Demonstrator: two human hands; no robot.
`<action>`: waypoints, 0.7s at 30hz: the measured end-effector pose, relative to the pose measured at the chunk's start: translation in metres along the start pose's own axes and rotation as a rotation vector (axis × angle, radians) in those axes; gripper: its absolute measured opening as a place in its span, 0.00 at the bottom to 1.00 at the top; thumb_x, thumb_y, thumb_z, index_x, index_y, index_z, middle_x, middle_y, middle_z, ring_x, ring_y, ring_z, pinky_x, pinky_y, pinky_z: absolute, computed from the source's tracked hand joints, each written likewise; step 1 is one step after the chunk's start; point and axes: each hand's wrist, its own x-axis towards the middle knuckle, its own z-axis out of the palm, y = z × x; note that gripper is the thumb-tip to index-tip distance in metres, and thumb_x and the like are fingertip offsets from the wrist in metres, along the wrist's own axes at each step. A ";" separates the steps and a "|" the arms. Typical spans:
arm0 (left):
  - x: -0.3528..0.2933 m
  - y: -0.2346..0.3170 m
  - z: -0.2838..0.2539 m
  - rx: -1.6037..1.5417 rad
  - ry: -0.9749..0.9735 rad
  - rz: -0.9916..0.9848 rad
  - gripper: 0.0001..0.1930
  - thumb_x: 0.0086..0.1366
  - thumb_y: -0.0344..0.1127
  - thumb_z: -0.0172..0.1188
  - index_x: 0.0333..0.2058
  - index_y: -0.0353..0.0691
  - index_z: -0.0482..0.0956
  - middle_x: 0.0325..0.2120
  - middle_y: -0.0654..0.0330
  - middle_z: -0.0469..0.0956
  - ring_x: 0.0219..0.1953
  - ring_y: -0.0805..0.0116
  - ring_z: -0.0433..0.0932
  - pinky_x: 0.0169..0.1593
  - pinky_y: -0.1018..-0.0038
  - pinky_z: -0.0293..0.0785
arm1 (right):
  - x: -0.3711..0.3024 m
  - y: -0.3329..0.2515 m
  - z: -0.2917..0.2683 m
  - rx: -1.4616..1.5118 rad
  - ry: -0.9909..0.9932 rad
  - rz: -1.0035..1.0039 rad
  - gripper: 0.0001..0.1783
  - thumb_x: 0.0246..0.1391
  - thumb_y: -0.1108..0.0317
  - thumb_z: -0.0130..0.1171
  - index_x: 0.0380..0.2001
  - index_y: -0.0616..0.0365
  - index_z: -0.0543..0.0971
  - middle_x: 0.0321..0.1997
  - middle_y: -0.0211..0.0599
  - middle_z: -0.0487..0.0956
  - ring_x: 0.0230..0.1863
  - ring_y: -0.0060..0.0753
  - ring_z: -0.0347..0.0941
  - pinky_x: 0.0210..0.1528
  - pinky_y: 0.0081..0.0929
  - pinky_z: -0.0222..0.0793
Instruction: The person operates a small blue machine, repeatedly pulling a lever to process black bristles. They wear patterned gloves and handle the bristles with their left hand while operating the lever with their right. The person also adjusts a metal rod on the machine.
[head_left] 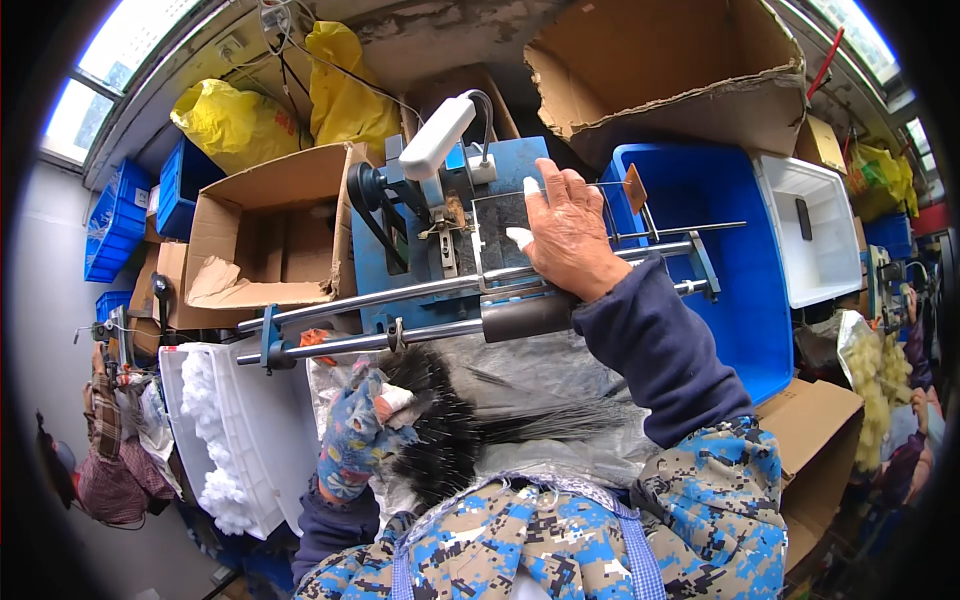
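My right hand (572, 232) lies palm down on the sliding carriage of a bench machine (520, 160), fingers stretched out and thumb apart. White wrapping covers the thumb tip and one fingertip. Two steel rails (440, 288) run beneath the wrist, with a dark cylinder (525, 317) around the nearer one. Below the rails, at lower left, my left hand (352, 430) wears a blue patterned glove, with a wrapped fingertip poking out. Its fingers close at the edge of a bundle of black bristles (435, 430) in front of my body; the bristles fan toward the right.
An open cardboard box (215, 240) stands left of the machine, a blue bin (765, 330) right of it. A white crate (275, 450) with white fluffy pieces is at lower left. Beyond the blue bin sits a white tub (835, 270). Other people work at both far sides.
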 end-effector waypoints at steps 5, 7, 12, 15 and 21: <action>0.015 0.008 0.011 -0.161 0.007 -0.178 0.19 0.45 0.39 0.67 0.37 0.41 0.75 0.32 0.54 0.77 0.34 0.49 0.76 0.41 0.60 0.73 | -0.011 -0.010 -0.009 0.115 -0.168 0.130 0.30 0.39 0.58 0.63 0.45 0.63 0.71 0.50 0.44 0.60 0.51 0.43 0.59 0.44 0.38 0.61; 0.045 0.025 0.003 -0.100 -0.013 0.033 0.13 0.44 0.36 0.66 0.31 0.42 0.78 0.27 0.56 0.76 0.31 0.52 0.75 0.38 0.61 0.72 | -0.012 -0.012 -0.004 0.133 -0.151 0.156 0.30 0.41 0.58 0.62 0.47 0.64 0.70 0.48 0.44 0.61 0.48 0.43 0.62 0.41 0.38 0.64; 0.033 0.022 0.003 -0.057 0.084 -0.026 0.16 0.41 0.29 0.67 0.33 0.42 0.78 0.24 0.55 0.74 0.30 0.51 0.75 0.38 0.63 0.72 | -0.006 -0.030 0.005 0.187 -0.120 0.121 0.34 0.44 0.57 0.60 0.51 0.68 0.65 0.43 0.45 0.64 0.40 0.43 0.69 0.36 0.36 0.70; 0.030 0.024 -0.005 -0.076 0.047 -0.050 0.16 0.42 0.29 0.68 0.33 0.42 0.77 0.24 0.55 0.74 0.29 0.51 0.75 0.37 0.62 0.71 | 0.002 -0.053 0.014 0.183 -0.094 0.098 0.36 0.46 0.54 0.58 0.51 0.72 0.64 0.40 0.46 0.67 0.37 0.41 0.70 0.31 0.33 0.71; 0.035 0.026 -0.006 -0.048 0.060 0.010 0.17 0.43 0.30 0.68 0.35 0.42 0.77 0.28 0.54 0.75 0.30 0.51 0.76 0.38 0.62 0.72 | 0.010 -0.075 0.019 0.209 -0.084 0.037 0.36 0.46 0.55 0.58 0.51 0.74 0.63 0.37 0.48 0.69 0.34 0.42 0.71 0.33 0.31 0.71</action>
